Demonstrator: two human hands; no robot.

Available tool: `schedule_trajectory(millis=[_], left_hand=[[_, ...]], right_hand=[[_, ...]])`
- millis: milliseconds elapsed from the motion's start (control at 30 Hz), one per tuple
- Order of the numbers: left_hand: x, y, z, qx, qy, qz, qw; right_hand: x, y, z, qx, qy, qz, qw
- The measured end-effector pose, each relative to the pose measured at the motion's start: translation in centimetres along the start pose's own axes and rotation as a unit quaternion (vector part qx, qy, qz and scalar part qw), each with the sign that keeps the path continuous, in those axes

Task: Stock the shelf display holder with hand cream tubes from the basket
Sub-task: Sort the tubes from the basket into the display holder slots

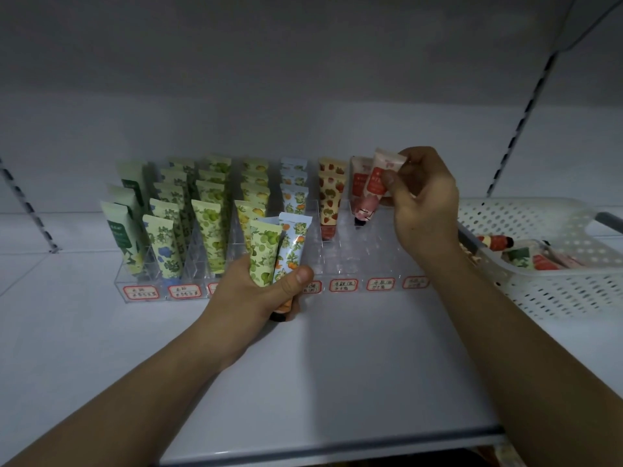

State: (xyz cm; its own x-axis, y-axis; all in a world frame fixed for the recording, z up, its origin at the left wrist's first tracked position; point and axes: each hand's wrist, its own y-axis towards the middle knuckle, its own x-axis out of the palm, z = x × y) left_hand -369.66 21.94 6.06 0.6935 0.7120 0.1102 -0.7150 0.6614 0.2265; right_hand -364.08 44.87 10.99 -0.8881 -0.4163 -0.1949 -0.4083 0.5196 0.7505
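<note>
A clear acrylic display holder (340,261) stood on a white shelf (337,382), set back toward the rear wall, with handwritten red-bordered labels (343,285) along its front edge. Its left lanes held upright rows of hand cream tubes: pale green tubes (118,230) in the leftmost lane, then blue-flower tubes (161,244), green-fruit tubes (210,237), yellow-fruit tubes (254,193), orange-print tubes (294,197) and strawberry tubes (331,197). In the next lane to the right, one pink tube (360,187) stood cap down near the back. The right hand (423,203) hovered over this lane, thumb and fingers pinching a second pink tube (382,176), held upright just beside the standing one; whether the two tubes touched could not be told. The left hand (256,291) rested at the front edge of the holder, fingers and thumb curled round a green-fruit tube (262,254) and an orange-print tube (292,254), both pointing upward with their dark caps below the palm. A white perforated basket (546,237) sat at the right edge of the shelf, just beside the holder, with several loose tubes (526,256) lying inside.
</note>
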Motion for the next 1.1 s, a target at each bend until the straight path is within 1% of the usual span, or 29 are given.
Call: schedule_trajectory(millis=[167,433,533,700,767,833,900,933,967,1000,1067,1100], left_hand=[[-0.4,0.2,-0.5,0.005,0.003,-0.007,1.000],[-0.7,0.3,-0.8,0.004,0.007,-0.011,1.000],[-0.7,0.2,-0.9,0.006,0.008,-0.012,1.000],[-0.7,0.1,-0.7,0.006,-0.009,-0.005,1.000],[-0.6,0.1,-0.7,0.006,-0.016,-0.004,1.000],[-0.6,0.1,-0.7,0.001,-0.021,-0.002,1.000],[-0.5,0.2,-0.6,-0.003,-0.019,0.005,1.000],[-0.5,0.2,-0.5,-0.003,-0.019,0.006,1.000],[-0.5,0.2,-0.4,-0.001,-0.021,0.006,1.000],[-0.4,0.2,-0.4,0.001,-0.024,0.006,1.000],[-0.4,0.2,-0.4,0.007,-0.022,0.001,1.000],[-0.4,0.2,-0.4,0.013,-0.011,-0.005,1.000]], right_hand=[[0.0,-0.1,0.9,-0.007,-0.007,-0.055,0.998],[0.1,0.6,1.4,-0.009,-0.076,-0.083,0.994],[0.0,0.7,1.7,0.007,-0.099,-0.094,0.991],[0.0,0.8,1.8,0.042,-0.098,-0.098,0.989],[0.1,0.1,1.4,0.058,-0.091,-0.090,0.990],[0.5,-1.0,0.3,0.059,-0.095,-0.044,0.993],[1.1,-1.9,-1.6,0.022,-0.052,0.017,0.998],[1.3,-2.3,-2.8,0.000,-0.008,0.022,1.000],[1.6,-2.8,-4.0,-0.015,0.031,-0.004,0.999],[1.9,-3.3,-5.0,-0.016,0.053,-0.060,0.997],[2.8,-4.3,-5.6,0.021,0.044,-0.208,0.977],[3.2,-4.7,-5.5,0.038,0.033,-0.268,0.962]])
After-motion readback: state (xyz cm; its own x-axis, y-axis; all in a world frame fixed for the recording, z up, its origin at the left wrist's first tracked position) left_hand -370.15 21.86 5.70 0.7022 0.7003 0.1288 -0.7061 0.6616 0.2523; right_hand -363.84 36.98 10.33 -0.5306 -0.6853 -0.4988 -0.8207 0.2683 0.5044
